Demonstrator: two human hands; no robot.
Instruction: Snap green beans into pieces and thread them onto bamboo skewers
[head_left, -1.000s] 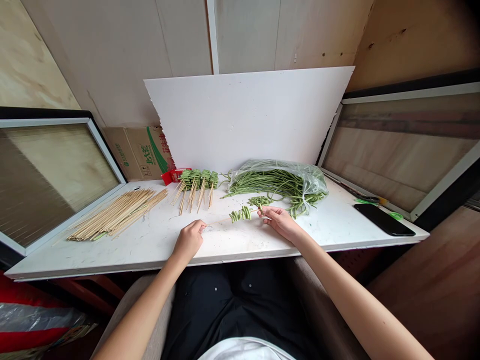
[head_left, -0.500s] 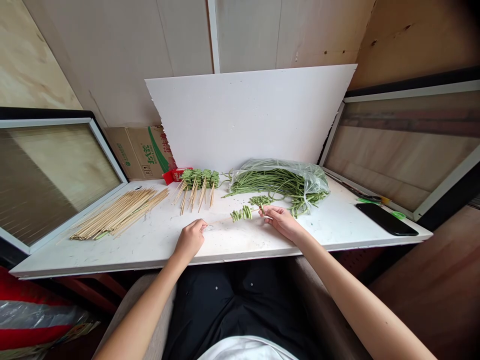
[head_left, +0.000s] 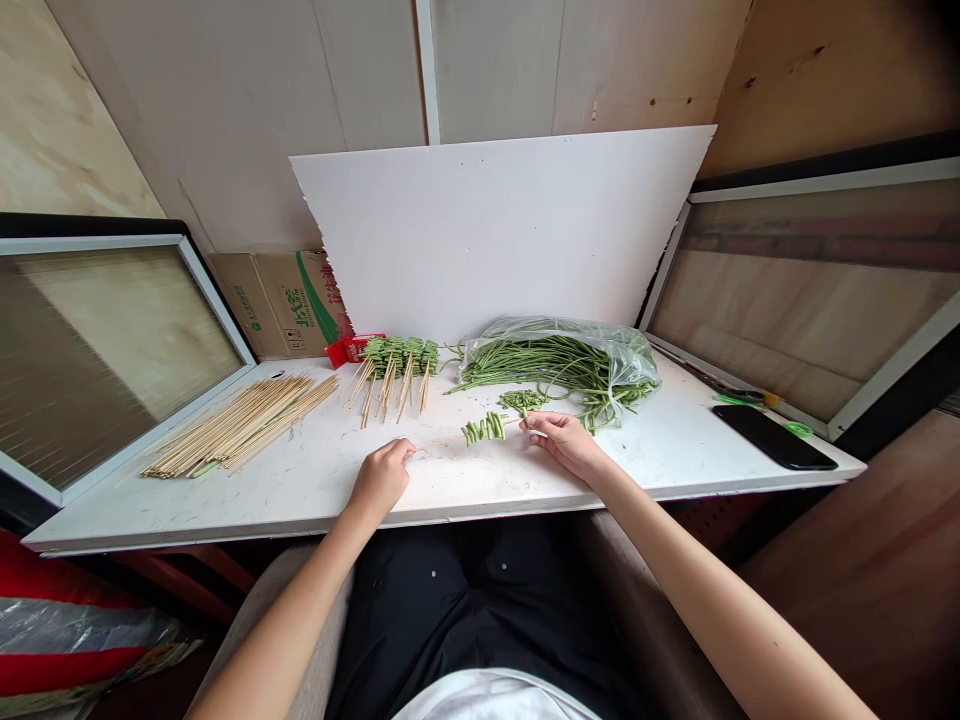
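My left hand pinches the near end of a thin bamboo skewer that lies across the white tabletop. Several short green bean pieces are threaded on its middle. My right hand is closed at the skewer's far tip, pinching a small green bean piece there. Just beyond it lies a small heap of cut bean pieces.
A clear plastic bag of long green beans lies at the back. Several finished bean skewers and a pile of bare skewers lie to the left. A black phone rests at the right. Framed panels flank the table.
Both hands have stayed almost still on the skewer. The view has shifted very slightly.
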